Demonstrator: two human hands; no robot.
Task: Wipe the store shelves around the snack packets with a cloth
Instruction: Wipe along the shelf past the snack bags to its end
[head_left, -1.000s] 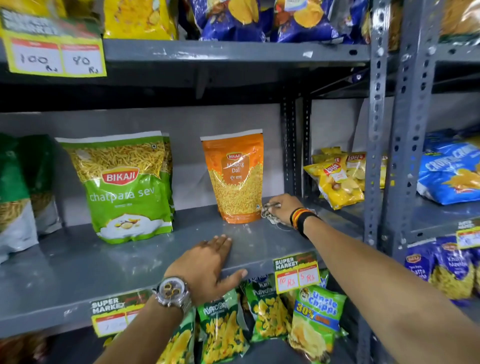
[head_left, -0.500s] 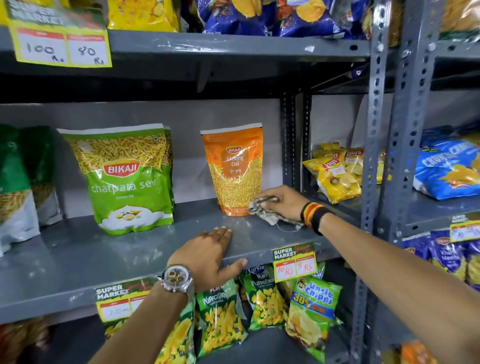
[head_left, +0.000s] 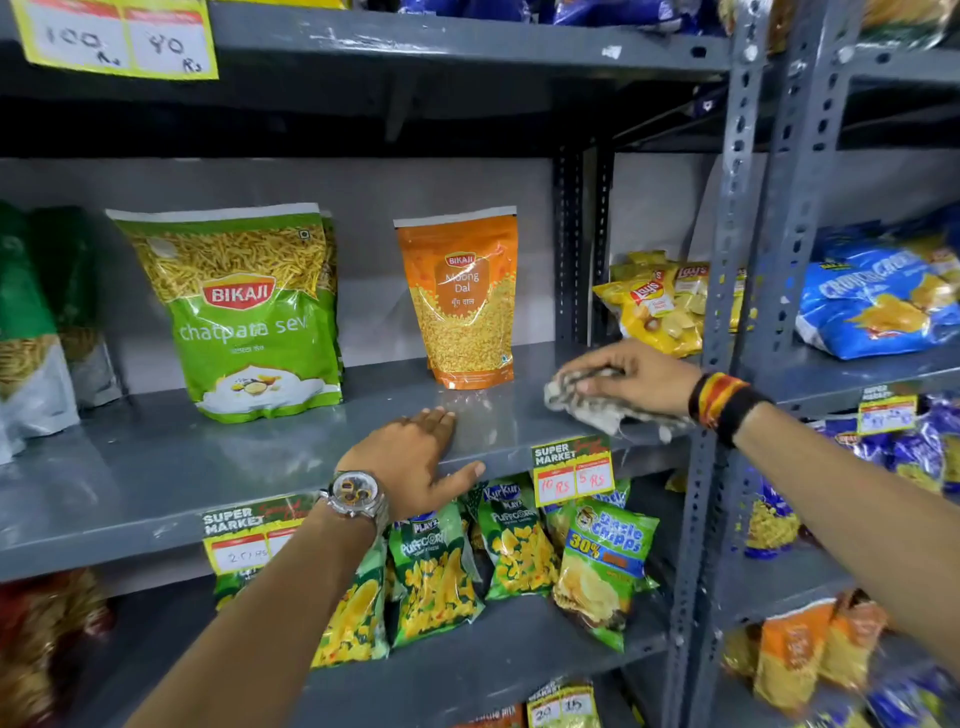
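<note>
Grey steel shelf (head_left: 156, 467): bare between packets, long axis left to right.
Cloth (head_left: 597, 402): crumpled at the shelf's right end, near the front lip.
Right hand (head_left: 631, 371): fingers closed down over the cloth, pressing it flat.
Left hand (head_left: 410, 457): open, palm resting on the front edge (holding nothing).
Orange packet (head_left: 462, 306): upright, at ten o'clock from the cloth, just beside it.
Green packet (head_left: 244, 312): upright, further toward nine o'clock, unwiped shelf likely lying that way.
</note>
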